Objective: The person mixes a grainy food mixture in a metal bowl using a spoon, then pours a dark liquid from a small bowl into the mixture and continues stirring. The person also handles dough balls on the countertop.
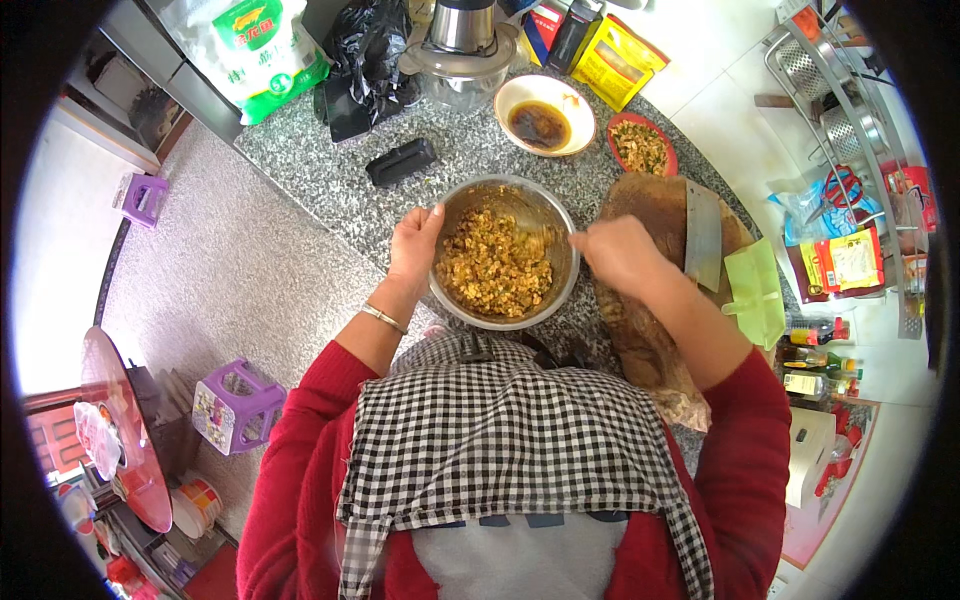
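Note:
A stainless steel bowl (504, 325) sits on the speckled countertop before me, partly filled with a crumbly yellow-brown mixture (491, 262) flecked with green. My left hand (415, 244) grips its left rim, the thumb over the edge. At the opposite rim, my right hand (619, 251) is closed around a thin utensil (545, 231) that reaches into the mixture. Motion blurs both this hand and the utensil, so its exact kind is unclear. Right of the bowl is a thick wooden chopping board (649, 206), with a cleaver (703, 236) lying across it beneath my right forearm's far side.
Beyond the bowl stand a white bowl (577, 124) of brown liquid, a red dish (672, 160) of chopped food and a food chopper (465, 56). A black object (401, 161) lies to the left. A green plastic container (756, 296) and several bottles (817, 358) are at right.

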### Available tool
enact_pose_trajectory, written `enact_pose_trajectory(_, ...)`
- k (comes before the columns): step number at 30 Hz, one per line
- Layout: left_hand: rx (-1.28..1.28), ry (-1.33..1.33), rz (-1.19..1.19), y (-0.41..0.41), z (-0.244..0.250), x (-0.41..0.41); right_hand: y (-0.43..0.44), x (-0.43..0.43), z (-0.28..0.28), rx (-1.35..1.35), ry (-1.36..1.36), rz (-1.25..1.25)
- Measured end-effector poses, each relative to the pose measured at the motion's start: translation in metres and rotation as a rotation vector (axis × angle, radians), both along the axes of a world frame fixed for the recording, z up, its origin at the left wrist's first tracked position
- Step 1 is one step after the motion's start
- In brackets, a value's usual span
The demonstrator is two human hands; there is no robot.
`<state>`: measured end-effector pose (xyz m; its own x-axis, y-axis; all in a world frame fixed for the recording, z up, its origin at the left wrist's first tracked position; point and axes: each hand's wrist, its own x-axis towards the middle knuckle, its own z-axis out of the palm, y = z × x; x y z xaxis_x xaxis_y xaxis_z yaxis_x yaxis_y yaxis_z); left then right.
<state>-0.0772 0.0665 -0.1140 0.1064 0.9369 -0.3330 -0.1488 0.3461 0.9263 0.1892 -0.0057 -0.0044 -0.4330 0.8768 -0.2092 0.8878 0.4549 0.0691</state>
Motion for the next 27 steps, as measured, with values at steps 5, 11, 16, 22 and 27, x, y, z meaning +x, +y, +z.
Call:
enact_pose_trajectory(5,0.02,-0.023,0.038,-0.002,-0.006,-0.001,-0.022,-0.007,-0.005,-0.011,0.096,-0.193)
enact_pose_trajectory(11,0.035,-0.003,-0.011,0.002,-0.009,-0.003,0.013,-0.035,-0.034,0.015,0.351,-0.401)
enact_pose_trajectory(16,0.025,-0.008,-0.003,0.001,-0.007,-0.002,0.022,-0.063,-0.024,-0.093,0.307,-0.052)
enact_pose_trajectory(22,-0.039,-0.024,-0.052,0.004,0.002,-0.003,0.019,-0.053,0.003,0.127,0.301,0.194)
enact_pose_trajectory(27,0.017,-0.044,-0.096,0.006,0.001,-0.004,0.006,-0.077,-0.007,0.165,0.383,0.333)
